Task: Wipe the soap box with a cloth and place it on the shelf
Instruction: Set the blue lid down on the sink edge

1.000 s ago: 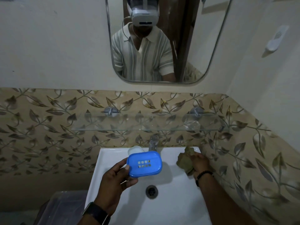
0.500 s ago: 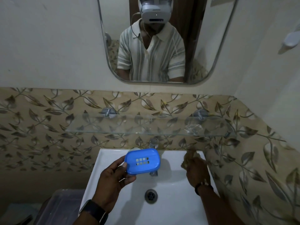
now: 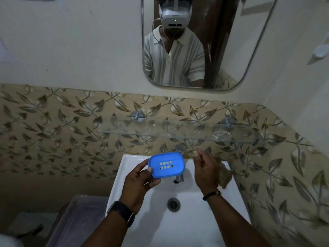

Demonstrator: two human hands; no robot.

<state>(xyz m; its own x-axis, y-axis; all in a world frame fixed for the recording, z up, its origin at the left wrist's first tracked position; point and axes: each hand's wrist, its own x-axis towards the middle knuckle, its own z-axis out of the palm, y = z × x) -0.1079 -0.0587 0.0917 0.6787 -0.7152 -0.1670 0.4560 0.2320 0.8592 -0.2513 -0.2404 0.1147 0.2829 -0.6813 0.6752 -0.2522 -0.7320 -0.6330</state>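
Soap box: blue plastic, rounded corners, two rows of small holes in its floor; slightly tilted, its left end held by the left hand.
Cloth: olive-brown, crumpled, partly hidden behind the right hand.
Shelf: clear glass, wall-mounted.

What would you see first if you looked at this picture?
The bright blue plastic soap box with little square holes pops out, held in the left hand above the white ceramic sink. An olive-brown cloth peeks out behind the right hand beside it. Higher up, the rounded wall mirror shows a person in a striped shirt.
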